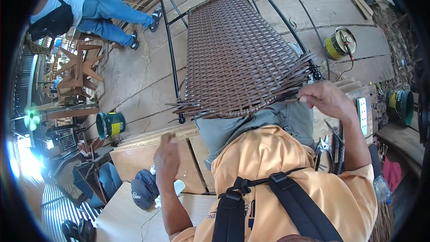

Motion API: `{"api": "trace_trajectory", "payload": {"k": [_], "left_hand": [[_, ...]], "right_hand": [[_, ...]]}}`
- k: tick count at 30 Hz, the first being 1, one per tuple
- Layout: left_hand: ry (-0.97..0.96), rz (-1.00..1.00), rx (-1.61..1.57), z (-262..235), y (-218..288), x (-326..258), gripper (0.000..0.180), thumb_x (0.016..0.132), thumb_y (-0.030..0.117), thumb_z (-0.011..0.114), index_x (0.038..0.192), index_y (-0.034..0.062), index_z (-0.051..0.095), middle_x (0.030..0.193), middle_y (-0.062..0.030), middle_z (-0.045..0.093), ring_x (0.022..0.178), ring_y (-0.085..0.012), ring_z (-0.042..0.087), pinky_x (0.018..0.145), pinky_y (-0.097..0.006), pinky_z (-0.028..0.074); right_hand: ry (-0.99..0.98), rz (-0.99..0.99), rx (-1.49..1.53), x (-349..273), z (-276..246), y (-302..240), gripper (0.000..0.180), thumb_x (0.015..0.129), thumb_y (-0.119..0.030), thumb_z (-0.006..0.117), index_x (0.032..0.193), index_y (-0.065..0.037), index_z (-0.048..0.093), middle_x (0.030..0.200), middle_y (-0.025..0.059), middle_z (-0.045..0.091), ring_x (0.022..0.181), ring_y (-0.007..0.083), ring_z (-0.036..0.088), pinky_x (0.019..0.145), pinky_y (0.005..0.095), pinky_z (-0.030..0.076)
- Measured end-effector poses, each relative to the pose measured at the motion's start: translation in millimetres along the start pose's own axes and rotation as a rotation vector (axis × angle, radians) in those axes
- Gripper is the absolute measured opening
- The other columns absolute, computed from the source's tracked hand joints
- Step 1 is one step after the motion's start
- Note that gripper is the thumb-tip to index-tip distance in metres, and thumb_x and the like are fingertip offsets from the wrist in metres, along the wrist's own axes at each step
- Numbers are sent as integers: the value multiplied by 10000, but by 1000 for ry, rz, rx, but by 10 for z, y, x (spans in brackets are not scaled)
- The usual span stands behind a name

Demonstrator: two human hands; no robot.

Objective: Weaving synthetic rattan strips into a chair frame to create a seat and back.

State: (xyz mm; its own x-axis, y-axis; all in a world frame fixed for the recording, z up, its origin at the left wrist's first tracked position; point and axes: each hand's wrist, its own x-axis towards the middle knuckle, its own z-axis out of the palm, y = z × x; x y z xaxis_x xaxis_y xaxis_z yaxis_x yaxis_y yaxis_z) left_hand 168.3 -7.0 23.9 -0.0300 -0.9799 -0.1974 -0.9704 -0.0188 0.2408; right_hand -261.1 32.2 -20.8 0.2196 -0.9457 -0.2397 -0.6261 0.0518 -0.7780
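A brown woven wicker panel (233, 54) on a black metal frame (172, 62) lies across my lap, its loose strand ends sticking out at the near edge. My right hand (324, 98) is at the panel's near right corner, fingers pinched on a loose brown strand (291, 101). My left hand (166, 157) hovers loosely closed over the wooden bench boards (143, 157) to my left, apart from the panel; I see nothing in it. I wear an orange shirt with black straps.
Pliers (323, 145) lie on the bench at my right. A dark cap (144, 189) and white cord rest on a board at lower left. A green can (109, 124) stands on the floor, a yellow can (339, 42) at far right. Another person (89, 11) stands far left.
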Motion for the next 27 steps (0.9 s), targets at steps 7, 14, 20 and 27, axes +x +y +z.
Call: {"api": "trace_trajectory", "payload": {"k": [7, 14, 20, 27], "left_hand": [[-141, 621, 272, 158, 1487, 173, 173, 904, 213, 540, 982, 74, 606, 806, -127, 603, 739, -291, 635, 623, -418, 497], [-172, 790, 483, 379, 1924, 349, 174, 881, 173, 529, 838, 36, 627, 777, -148, 623, 660, -286, 661, 580, -390, 518], [-375, 711, 586, 330, 2178, 348, 159, 811, 92, 529, 826, 49, 682, 771, -147, 677, 718, -269, 684, 612, -375, 533], [-433, 649, 628, 415, 2243, 441, 182, 819, 105, 522, 821, 48, 695, 775, -154, 683, 744, -275, 686, 652, -378, 535]], "right_hand": [[158, -123, -12, 224, 253, 8, 237, 869, -107, 587, 1100, -71, 622, 956, 129, 672, 884, 323, 646, 748, 354, 510], [230, -200, 38, 432, 360, 34, 264, 891, -165, 574, 1147, -110, 609, 983, 177, 643, 895, 366, 616, 738, 415, 497], [241, -280, 181, 508, 322, 77, 128, 898, -127, 574, 923, -3, 557, 694, 108, 535, 624, 242, 523, 627, 334, 452], [-31, -99, 119, 550, 129, 52, 224, 903, -200, 599, 822, 0, 540, 623, 59, 489, 572, 142, 484, 551, 311, 420]]}}
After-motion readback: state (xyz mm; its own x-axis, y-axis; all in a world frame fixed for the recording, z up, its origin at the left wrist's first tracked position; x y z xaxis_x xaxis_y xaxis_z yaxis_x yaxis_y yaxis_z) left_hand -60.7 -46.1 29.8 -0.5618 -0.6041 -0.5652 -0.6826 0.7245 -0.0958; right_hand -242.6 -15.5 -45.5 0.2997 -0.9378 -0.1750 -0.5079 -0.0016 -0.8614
